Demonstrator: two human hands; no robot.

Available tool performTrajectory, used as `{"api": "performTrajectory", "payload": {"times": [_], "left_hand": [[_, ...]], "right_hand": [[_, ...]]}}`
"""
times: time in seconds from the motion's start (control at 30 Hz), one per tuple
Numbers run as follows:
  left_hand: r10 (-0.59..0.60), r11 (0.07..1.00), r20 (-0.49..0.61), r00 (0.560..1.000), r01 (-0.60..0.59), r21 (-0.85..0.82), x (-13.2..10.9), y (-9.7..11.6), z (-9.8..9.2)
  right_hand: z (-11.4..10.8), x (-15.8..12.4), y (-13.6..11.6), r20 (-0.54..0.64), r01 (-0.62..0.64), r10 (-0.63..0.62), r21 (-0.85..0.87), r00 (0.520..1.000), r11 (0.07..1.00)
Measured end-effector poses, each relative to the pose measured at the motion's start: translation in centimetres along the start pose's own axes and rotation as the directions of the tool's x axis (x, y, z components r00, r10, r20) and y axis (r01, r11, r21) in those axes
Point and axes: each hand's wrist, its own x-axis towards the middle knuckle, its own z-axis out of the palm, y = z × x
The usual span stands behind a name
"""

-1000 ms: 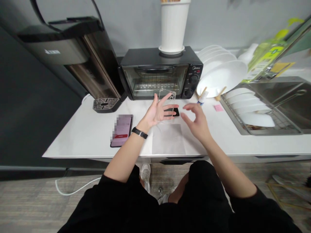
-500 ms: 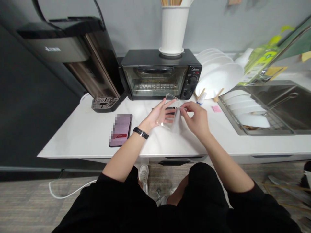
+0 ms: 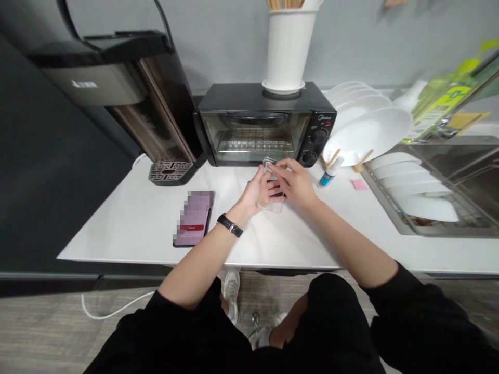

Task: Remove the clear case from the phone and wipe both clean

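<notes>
A clear phone case [image 3: 273,206] is held low over the white counter [image 3: 140,218], in front of the black toaster oven [image 3: 265,124]. My left hand [image 3: 257,191], with a black watch on its wrist, grips the case from the left. My right hand [image 3: 296,182] lies over the case's top with its fingers curled down on it. A small dark object shows between the two hands, mostly hidden. A phone with a purple screen [image 3: 194,217] lies flat on the counter to the left of my left forearm.
A black water dispenser [image 3: 128,98] stands at the back left. A white holder with chopsticks [image 3: 287,47] sits on the oven. White plates [image 3: 366,130] lean in a rack; bowls rest beside the sink [image 3: 436,197]. A small bottle [image 3: 328,174] and pink note [image 3: 358,184] lie nearby.
My right hand moved left from open air onto the clear case and closed on it. Both hands with the case sank toward the counter, nearer the oven.
</notes>
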Motion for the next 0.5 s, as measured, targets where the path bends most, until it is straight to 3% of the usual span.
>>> {"api": "performTrajectory", "payload": {"times": [0.1, 0.17, 0.37, 0.5], "left_hand": [[-0.027, 0.998, 0.032, 0.999, 0.025, 0.063, 0.1, -0.4, 0.2], [-0.022, 0.998, 0.033, 0.999, 0.02, 0.06, 0.1, -0.5, 0.1], [0.2, 0.98, -0.015, 0.98, -0.2, 0.002, -0.4, 0.4, -0.7], [0.311, 0.949, -0.121, 0.943, -0.314, -0.009, -0.9, 1.2, -0.8]], "right_hand": [[0.1, 0.0, 0.0, -0.05, -0.045, 0.046, 0.019, 0.998, 0.999], [0.3, -0.1, -0.5, -0.011, -0.02, 0.021, 0.056, 1.0, 0.998], [0.4, -0.6, -2.9, 0.243, 0.127, -0.167, 0.171, 0.956, 0.977], [-0.2, -0.6, -3.0, 0.309, 0.17, -0.205, 0.137, 0.929, 0.976]]}}
